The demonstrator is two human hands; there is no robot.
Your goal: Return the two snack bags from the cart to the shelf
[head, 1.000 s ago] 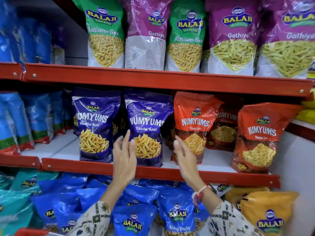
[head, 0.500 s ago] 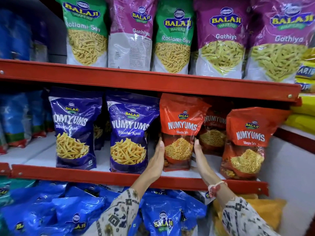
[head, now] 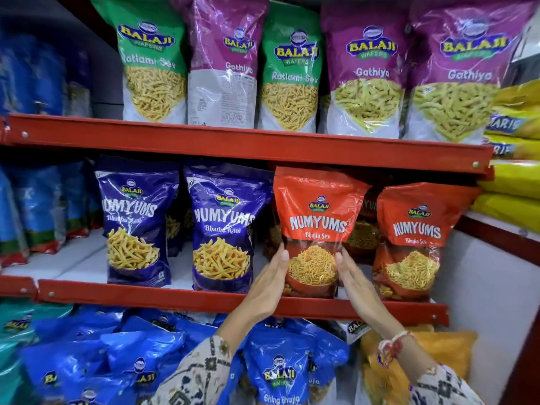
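Here the step in hand looks like settling the glossy orange-red foil snack bag, printed "Numyums Bhujia Sev", upright on the red-edged middle shelf. The left hand lies flat against the bag's lower left side and the right hand against its lower right, so the grip is a loose two-palmed press with fingers extended, not a closed clasp; the bag sits between them.

To do this well, I judge the palms should stay low, near the base, and nudge evenly so the flat bottom seats behind the shelf's front lip. Pushing from one side alone could tip it onto the matching orange-red bag just to its right, or against the purple "Numyums Bhatha Kani" bag just to its left.

The bag stands roughly upright at the front edge, label facing out, its top crinkled and leaning slightly forward, with a clear window showing fine yellow strands. It looks light, slippery and easily dented.
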